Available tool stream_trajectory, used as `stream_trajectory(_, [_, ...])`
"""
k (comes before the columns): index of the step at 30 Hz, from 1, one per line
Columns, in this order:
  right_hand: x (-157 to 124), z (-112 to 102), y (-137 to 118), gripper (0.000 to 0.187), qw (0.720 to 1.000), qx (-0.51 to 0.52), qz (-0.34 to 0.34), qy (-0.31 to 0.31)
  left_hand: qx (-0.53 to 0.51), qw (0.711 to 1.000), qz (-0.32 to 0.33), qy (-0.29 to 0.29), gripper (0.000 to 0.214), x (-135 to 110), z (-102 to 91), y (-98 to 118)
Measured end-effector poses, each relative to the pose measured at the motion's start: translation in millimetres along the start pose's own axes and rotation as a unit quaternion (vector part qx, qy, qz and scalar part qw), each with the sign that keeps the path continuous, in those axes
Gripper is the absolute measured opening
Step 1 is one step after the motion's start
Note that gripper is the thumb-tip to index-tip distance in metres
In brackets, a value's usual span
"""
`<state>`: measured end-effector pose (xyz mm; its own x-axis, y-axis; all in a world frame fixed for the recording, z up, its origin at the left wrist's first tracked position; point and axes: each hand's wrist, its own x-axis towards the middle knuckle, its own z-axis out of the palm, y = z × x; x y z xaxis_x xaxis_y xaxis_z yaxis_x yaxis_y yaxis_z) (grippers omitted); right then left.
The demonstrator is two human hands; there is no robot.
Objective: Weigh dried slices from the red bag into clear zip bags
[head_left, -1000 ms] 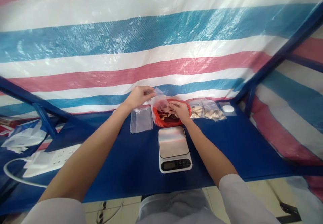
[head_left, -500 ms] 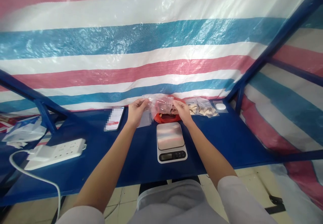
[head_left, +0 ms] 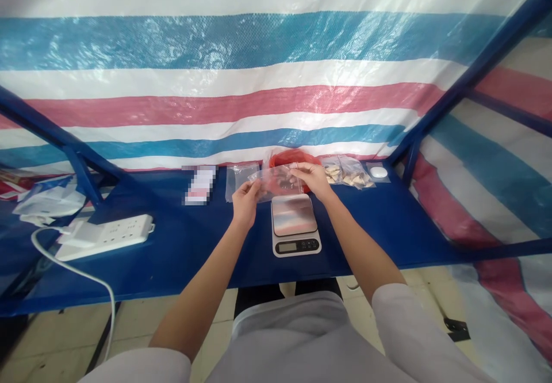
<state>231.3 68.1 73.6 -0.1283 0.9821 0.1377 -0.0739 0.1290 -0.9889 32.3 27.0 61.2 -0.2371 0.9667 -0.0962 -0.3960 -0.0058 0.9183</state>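
A clear plastic bag spans the gap between the two hands, crumpled and shiny, with a few brownish pieces showing through the film; they are too blurred to make out. Its long axis runs sideways across the bench, rising slightly to the right. The left hand pinches the lower left corner with its fingers together on the plastic, and the right hand has its fingers clamped on the upper right edge. The bag is held just above the back edge of a kitchen scale, in front of a red plastic bag. A flat clear bag lies just left, and small bags of pale pieces lie to the right, near the bench's back edge.
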Motion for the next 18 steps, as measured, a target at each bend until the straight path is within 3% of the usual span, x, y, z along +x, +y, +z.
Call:
stream_trajectory(11, [42,3,-37,0.025,0.969,-0.179,-0.06,-0.157,0.134,0.99,0.032,-0.041,0.039,13,-39.3,14])
stream_trajectory(16, [71,25,-46,0.012,0.942,-0.244,-0.103,-0.207,0.226,0.972,0.062,-0.031,0.033,14,-64.4,10])
stream_trajectory(18, [83,40,-49,0.011,0.929,-0.269,-0.111,-0.23,0.286,0.951,0.115,-0.002,0.033,13,-73.5,9])
